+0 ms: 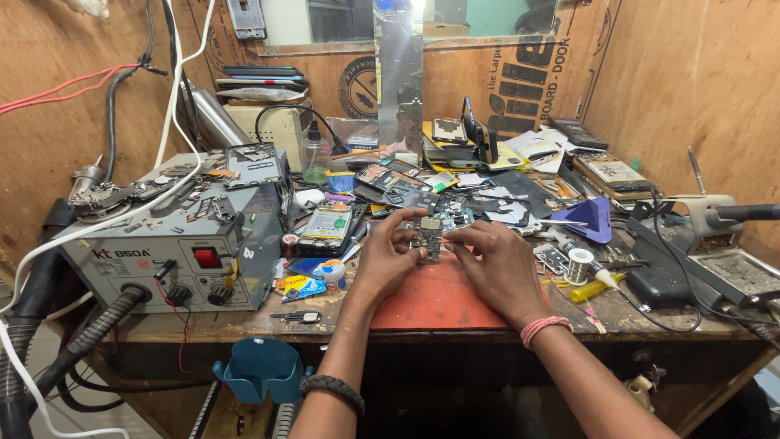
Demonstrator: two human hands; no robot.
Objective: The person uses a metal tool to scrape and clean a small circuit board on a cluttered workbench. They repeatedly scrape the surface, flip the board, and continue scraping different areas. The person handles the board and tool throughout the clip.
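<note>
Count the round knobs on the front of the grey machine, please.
2: one knob left, one knob right, both under the red switch on the grey machine.

Wood, rubber and metal as I see them

My matt red rubber mat (439,297) lies on the worn wooden desk (244,321); grey metal station (175,252) looks scuffed.

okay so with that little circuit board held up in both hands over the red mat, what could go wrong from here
The circuit board is pinched only by the fingertips of the left hand and right hand; it could slip onto the red mat. Loose phone parts crowd close behind, so a knuckle might knock something.
</note>
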